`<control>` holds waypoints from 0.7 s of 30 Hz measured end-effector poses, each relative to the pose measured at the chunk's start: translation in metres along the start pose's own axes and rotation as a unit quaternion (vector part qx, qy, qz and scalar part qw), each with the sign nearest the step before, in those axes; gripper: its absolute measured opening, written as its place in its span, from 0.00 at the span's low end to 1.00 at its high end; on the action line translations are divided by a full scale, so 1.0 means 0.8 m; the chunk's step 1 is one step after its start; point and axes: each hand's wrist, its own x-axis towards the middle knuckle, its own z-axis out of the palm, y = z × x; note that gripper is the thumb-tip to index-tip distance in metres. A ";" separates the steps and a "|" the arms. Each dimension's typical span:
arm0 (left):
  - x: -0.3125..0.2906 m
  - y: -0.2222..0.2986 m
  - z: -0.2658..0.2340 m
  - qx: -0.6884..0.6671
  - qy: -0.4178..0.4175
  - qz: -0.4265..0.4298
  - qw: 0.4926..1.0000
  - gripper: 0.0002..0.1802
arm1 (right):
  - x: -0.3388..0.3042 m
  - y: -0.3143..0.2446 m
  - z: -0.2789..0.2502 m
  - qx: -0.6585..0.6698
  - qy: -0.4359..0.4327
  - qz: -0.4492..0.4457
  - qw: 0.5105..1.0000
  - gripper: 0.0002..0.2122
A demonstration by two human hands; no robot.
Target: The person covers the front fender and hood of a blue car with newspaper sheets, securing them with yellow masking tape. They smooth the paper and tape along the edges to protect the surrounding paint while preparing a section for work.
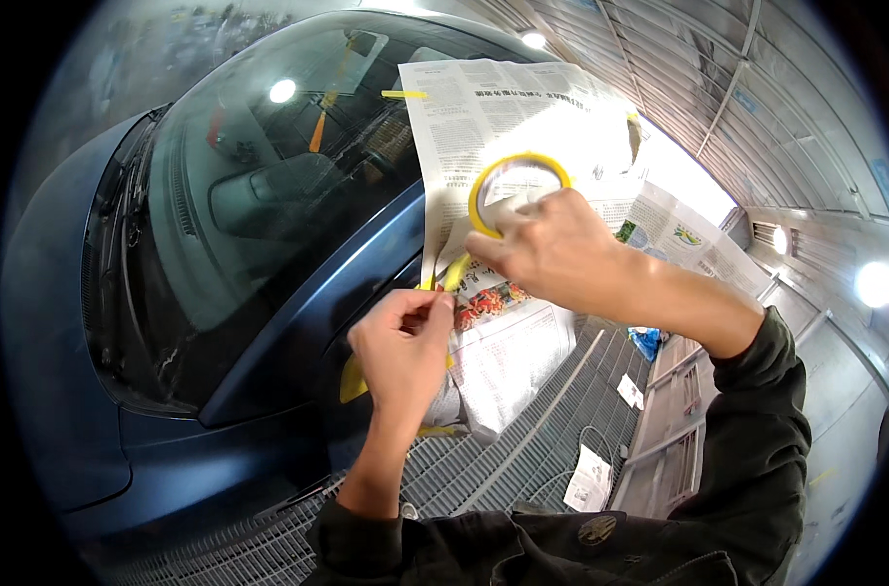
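My right hand (561, 249) is closed around a roll of yellow masking tape (564, 168), held in front of the newspaper sheets (503, 107). A short yellow tape strip (455, 272) runs down from the roll toward my left hand (405, 347). The thumb and fingers of that hand pinch together at the strip's lower end, by the newspaper's left edge. The newspaper hangs over the side of a dark blue car (337, 283). Another yellow tape piece (402, 95) fixes its upper left corner near the windshield. My fingers partly hide the pinched tape end.
The car's windshield (259, 186) lies to the left, with an orange tassel (317, 131) hanging inside. Below is a metal grating floor (522, 439) with a loose paper sheet (589, 481) on it. Ribbed wall panels and bright lamps (875, 284) stand at the right.
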 end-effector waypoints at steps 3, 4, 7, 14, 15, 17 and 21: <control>0.011 -0.016 -0.025 0.107 0.055 -0.014 0.993 0.07 | 0.007 0.011 0.003 -0.029 -0.018 0.000 0.999 0.11; 0.011 -0.024 -0.034 0.187 0.044 0.109 0.975 0.07 | 0.009 0.011 0.000 -0.022 -0.027 -0.007 0.999 0.11; 0.016 -0.032 -0.042 0.290 -0.096 0.360 0.882 0.14 | 0.018 -0.004 0.000 -0.010 -0.075 -0.031 0.997 0.12; 0.009 -0.036 -0.056 0.486 -0.247 0.209 0.812 0.28 | 0.038 -0.036 0.030 -0.008 -0.102 -0.055 0.993 0.09; 0.007 -0.037 -0.057 0.495 -0.248 0.204 0.807 0.29 | 0.040 -0.039 0.034 -0.011 -0.098 -0.056 0.994 0.08; 0.004 -0.038 -0.055 0.499 -0.236 0.197 0.810 0.32 | 0.045 -0.043 0.037 -0.010 -0.098 -0.058 0.993 0.07; 0.004 -0.038 -0.056 0.500 -0.243 0.197 0.807 0.31 | 0.046 -0.049 0.045 -0.004 -0.086 -0.053 0.995 0.07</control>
